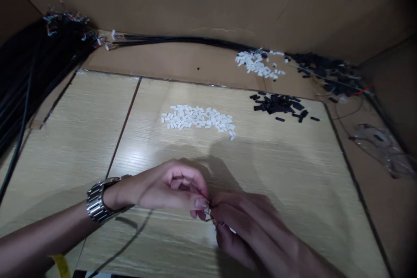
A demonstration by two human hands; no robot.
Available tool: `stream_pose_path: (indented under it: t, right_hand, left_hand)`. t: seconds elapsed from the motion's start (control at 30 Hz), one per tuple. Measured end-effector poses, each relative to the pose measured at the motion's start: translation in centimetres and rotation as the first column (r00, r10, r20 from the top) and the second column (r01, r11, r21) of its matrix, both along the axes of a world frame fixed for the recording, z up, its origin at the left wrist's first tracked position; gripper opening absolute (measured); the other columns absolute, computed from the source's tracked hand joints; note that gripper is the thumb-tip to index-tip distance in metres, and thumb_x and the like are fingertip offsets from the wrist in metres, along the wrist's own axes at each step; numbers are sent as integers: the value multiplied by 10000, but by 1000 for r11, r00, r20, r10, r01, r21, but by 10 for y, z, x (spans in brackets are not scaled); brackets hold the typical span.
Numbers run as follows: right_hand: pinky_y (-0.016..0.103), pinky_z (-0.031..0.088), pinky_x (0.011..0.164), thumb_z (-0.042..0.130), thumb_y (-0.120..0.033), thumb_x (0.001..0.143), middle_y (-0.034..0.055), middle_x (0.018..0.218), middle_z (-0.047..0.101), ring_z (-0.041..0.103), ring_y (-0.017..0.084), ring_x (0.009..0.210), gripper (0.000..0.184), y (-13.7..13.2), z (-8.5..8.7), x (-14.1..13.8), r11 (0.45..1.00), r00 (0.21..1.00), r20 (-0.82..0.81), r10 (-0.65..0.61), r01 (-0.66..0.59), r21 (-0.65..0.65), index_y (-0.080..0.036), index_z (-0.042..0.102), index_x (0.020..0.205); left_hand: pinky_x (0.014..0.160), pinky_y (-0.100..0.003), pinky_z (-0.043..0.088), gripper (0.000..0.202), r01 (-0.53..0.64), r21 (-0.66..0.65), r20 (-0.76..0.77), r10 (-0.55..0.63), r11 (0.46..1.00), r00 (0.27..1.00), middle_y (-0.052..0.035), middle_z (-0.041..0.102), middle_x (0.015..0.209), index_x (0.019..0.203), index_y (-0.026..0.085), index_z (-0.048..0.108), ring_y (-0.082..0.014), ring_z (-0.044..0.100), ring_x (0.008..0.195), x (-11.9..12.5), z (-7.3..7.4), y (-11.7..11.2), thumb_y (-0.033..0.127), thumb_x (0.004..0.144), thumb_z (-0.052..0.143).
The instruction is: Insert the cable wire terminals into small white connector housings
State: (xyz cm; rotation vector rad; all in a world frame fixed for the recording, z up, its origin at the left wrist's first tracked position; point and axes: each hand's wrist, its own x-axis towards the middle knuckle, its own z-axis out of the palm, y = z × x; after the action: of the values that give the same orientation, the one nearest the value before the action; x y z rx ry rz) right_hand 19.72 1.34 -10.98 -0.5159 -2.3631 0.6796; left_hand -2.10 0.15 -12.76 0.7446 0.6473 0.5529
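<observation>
Head view: left hand (177, 189) and right hand (252, 221) both seem to pinch thin wires (211, 216) between them, over the tabletop (302, 156); tips blurred. Uneven tug could bend or slip a strand.

Hands (257, 221) over table (293, 160), small pieces (198, 118) behind, cables (29, 78) left, seemingly wires (364, 90) right
</observation>
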Motion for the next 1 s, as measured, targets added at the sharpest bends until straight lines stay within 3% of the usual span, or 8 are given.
stream_pose_path:
  t: [0.23,0.53,0.8,1.0]
  right_hand:
    - [238,559,650,508,-5,832,47,826,707,682,133,756,259,0,4,-1,1000,1000,19,0,1,-19,-143,588,1036]
    - [281,582,617,550,-72,859,42,842,732,697,154,694,142,-1,8,2,994,998,63,29,-35,108,-136,603,974]
    - [275,604,645,531,-42,866,40,860,728,697,159,773,153,-1,9,5,997,997,45,61,-63,43,-163,608,922]
    - [280,595,644,496,-75,895,20,849,711,682,154,776,171,-2,9,9,997,994,78,70,-71,11,-208,599,923]
  left_hand:
    - [679,-200,531,57,43,93,-61,-38,995,997,-36,722,777,844,171,680,-120,684,718,-3,-3,-1,226,845,691]
    - [618,-228,560,57,113,49,-34,-112,992,993,-30,713,681,801,174,691,-140,690,628,-5,-2,2,224,830,688]
    - [617,-187,547,67,118,18,-28,-117,993,993,-26,713,683,801,189,712,-117,680,620,-6,0,3,134,817,677]
    - [615,-235,571,54,131,43,-33,-129,991,991,-47,720,689,818,198,732,-150,689,619,-6,0,3,190,828,680]
